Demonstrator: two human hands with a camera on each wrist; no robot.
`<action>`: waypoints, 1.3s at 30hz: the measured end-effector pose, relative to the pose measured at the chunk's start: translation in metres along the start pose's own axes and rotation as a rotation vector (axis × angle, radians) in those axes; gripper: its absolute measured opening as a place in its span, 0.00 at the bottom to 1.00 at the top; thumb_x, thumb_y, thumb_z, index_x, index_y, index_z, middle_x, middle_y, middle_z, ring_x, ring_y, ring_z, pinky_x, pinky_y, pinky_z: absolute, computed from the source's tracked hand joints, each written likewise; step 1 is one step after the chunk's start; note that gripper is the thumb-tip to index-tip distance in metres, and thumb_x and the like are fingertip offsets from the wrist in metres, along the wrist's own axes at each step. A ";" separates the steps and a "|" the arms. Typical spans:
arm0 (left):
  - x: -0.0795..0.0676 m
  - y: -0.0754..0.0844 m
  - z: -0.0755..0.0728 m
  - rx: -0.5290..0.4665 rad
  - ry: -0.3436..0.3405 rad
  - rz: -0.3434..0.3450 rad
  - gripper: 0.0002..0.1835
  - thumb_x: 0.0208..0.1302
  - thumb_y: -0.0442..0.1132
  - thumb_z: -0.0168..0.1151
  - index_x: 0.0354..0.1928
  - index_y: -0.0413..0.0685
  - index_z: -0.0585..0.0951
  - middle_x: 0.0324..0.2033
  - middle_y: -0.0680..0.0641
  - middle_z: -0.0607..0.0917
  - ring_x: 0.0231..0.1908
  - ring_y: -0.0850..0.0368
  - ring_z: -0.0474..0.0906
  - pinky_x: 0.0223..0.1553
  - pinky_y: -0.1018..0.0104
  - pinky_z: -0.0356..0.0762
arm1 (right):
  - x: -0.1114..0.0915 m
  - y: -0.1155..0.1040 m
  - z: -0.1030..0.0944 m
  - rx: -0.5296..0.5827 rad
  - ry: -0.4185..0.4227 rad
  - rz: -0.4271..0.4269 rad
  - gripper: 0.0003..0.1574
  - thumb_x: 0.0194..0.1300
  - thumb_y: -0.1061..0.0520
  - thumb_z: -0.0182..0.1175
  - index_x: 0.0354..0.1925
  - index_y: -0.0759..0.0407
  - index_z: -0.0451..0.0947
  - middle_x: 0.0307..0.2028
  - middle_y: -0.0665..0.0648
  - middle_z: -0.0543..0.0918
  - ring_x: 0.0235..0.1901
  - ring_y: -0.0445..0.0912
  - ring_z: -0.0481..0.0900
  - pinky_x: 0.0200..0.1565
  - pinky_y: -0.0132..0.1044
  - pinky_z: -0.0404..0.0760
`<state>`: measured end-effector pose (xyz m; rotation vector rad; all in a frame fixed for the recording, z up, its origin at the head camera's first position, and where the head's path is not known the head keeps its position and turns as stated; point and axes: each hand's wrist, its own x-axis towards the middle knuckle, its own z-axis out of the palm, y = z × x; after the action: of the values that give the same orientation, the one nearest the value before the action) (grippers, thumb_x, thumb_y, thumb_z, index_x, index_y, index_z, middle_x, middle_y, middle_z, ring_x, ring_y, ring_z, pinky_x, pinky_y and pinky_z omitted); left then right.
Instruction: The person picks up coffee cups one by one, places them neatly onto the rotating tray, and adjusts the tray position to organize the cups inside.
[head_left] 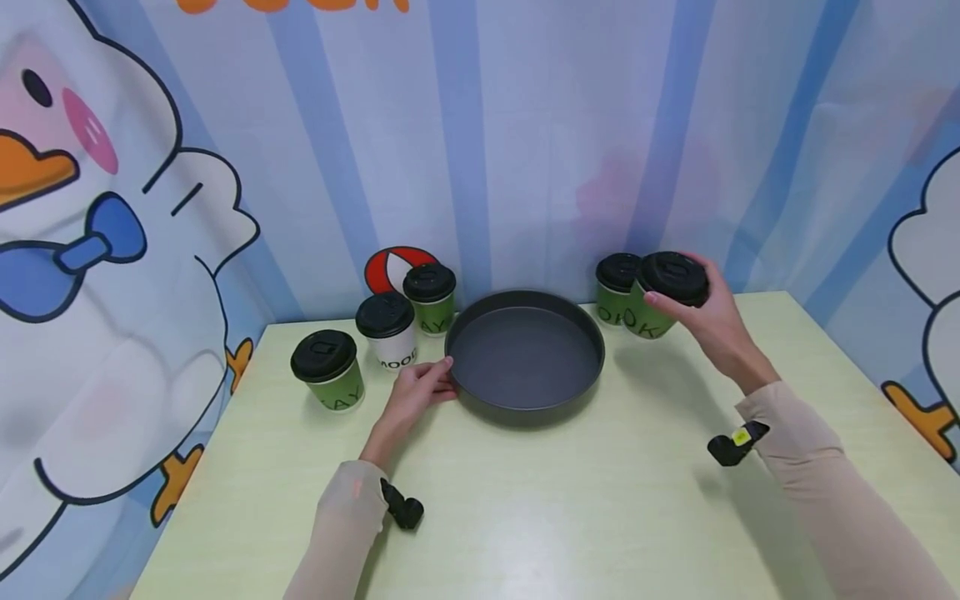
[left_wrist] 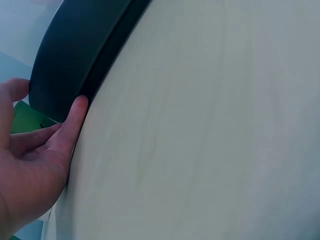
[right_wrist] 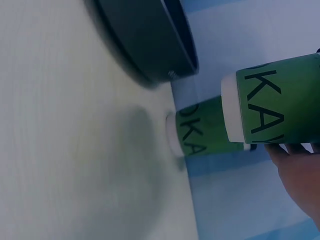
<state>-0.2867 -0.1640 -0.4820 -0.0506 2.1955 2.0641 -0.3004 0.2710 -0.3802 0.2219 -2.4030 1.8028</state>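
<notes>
A round dark grey pan sits near the back of the table. My left hand pinches its left edge, the thumb at the rim and fingertips low against the side in the left wrist view. To the pan's right, my right hand grips a green paper cup with a black lid. That cup is upright and raised off the table. Just behind it stands a second green cup, lidded and lettered alike, partly hidden by the held one in the head view.
Left of the pan stand a green cup in front, a white cup behind it, and another green cup farthest back, all black-lidded. A striped cartoon backdrop rises at the back edge of the pale table.
</notes>
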 end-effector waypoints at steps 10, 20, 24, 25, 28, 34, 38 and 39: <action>0.001 0.000 0.000 -0.020 -0.006 -0.004 0.29 0.78 0.47 0.59 0.64 0.25 0.75 0.46 0.38 0.85 0.42 0.56 0.85 0.54 0.58 0.85 | -0.001 -0.021 0.036 0.123 -0.095 -0.044 0.50 0.68 0.54 0.71 0.79 0.45 0.55 0.73 0.58 0.64 0.68 0.51 0.68 0.55 0.31 0.78; 0.001 -0.002 0.001 -0.023 0.000 0.004 0.29 0.78 0.48 0.59 0.63 0.24 0.76 0.46 0.38 0.85 0.42 0.56 0.85 0.51 0.61 0.86 | -0.007 -0.015 0.077 0.141 -0.205 -0.058 0.53 0.68 0.53 0.72 0.80 0.45 0.54 0.73 0.59 0.63 0.69 0.55 0.68 0.64 0.48 0.75; 0.002 -0.004 -0.001 -0.023 -0.002 0.007 0.29 0.78 0.48 0.59 0.63 0.24 0.76 0.45 0.39 0.85 0.42 0.56 0.85 0.52 0.60 0.86 | -0.013 -0.011 0.093 0.139 -0.248 -0.060 0.53 0.66 0.54 0.73 0.79 0.43 0.55 0.72 0.58 0.65 0.68 0.54 0.70 0.64 0.52 0.74; 0.002 -0.004 -0.001 -0.023 -0.002 0.007 0.29 0.78 0.48 0.59 0.63 0.24 0.76 0.45 0.39 0.85 0.41 0.56 0.85 0.52 0.60 0.86 | -0.014 -0.010 0.097 0.141 -0.259 -0.061 0.53 0.66 0.54 0.73 0.79 0.42 0.56 0.72 0.58 0.67 0.67 0.54 0.71 0.64 0.52 0.74; 0.001 -0.003 0.000 -0.022 0.000 0.012 0.29 0.78 0.48 0.59 0.62 0.24 0.76 0.43 0.39 0.85 0.40 0.57 0.85 0.51 0.60 0.86 | -0.018 -0.007 0.107 0.146 -0.289 -0.064 0.53 0.65 0.54 0.74 0.78 0.42 0.57 0.70 0.56 0.69 0.65 0.53 0.74 0.63 0.50 0.76; 0.001 -0.003 0.000 -0.025 -0.003 0.021 0.29 0.78 0.47 0.59 0.62 0.24 0.76 0.43 0.40 0.85 0.40 0.57 0.85 0.51 0.61 0.87 | -0.026 -0.004 0.124 0.145 -0.345 -0.070 0.52 0.63 0.53 0.75 0.77 0.42 0.59 0.69 0.55 0.68 0.63 0.53 0.75 0.63 0.53 0.75; 0.001 -0.003 -0.001 -0.030 -0.004 0.024 0.28 0.79 0.47 0.58 0.62 0.24 0.76 0.43 0.40 0.85 0.40 0.57 0.85 0.50 0.61 0.87 | -0.028 -0.004 0.133 0.135 -0.379 -0.069 0.51 0.62 0.53 0.77 0.75 0.39 0.61 0.69 0.55 0.68 0.62 0.54 0.76 0.62 0.54 0.75; 0.001 -0.003 0.000 -0.031 -0.004 0.023 0.28 0.78 0.47 0.59 0.62 0.24 0.76 0.43 0.40 0.85 0.40 0.57 0.85 0.50 0.61 0.87 | -0.029 -0.004 0.135 0.128 -0.383 -0.069 0.52 0.61 0.53 0.77 0.75 0.39 0.61 0.69 0.54 0.68 0.62 0.54 0.76 0.63 0.55 0.74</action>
<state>-0.2874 -0.1645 -0.4848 -0.0249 2.1715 2.1090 -0.2733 0.1412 -0.4192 0.7143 -2.4755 2.0395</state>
